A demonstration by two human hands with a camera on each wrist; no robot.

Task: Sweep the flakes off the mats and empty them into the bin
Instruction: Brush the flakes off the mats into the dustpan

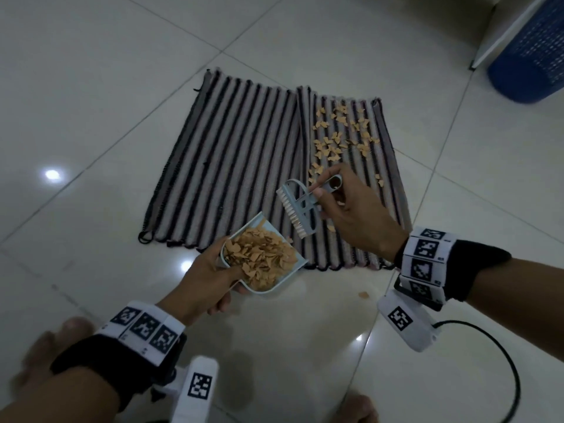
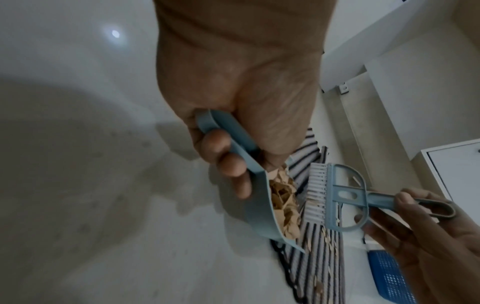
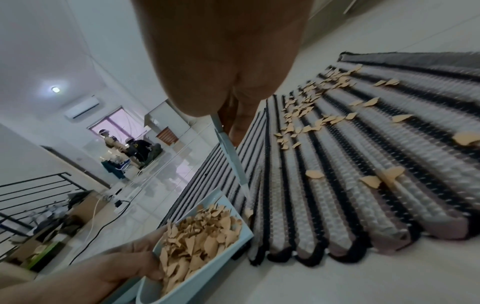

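Note:
Two striped mats lie side by side on the tiled floor: the left mat (image 1: 225,154) is bare, the right mat (image 1: 366,178) carries scattered tan flakes (image 1: 332,138). My left hand (image 1: 207,279) grips the handle of a light blue dustpan (image 1: 297,264) heaped with flakes (image 1: 262,254), held just above the mats' near edge. My right hand (image 1: 351,215) pinches the handle of a small blue brush (image 1: 299,209), bristles raised over the pan's mouth. In the left wrist view the dustpan (image 2: 257,207) and brush (image 2: 335,197) nearly touch. The right wrist view shows the filled dustpan (image 3: 235,242) and flakes (image 3: 306,115) on the mat.
A blue mesh bin (image 1: 531,53) stands at the far right beside a white cabinet edge (image 1: 500,35). One stray flake (image 1: 363,295) lies on the tiles near the mat's front edge. A black cable (image 1: 500,367) loops at the lower right. My bare feet (image 1: 55,340) are at the bottom.

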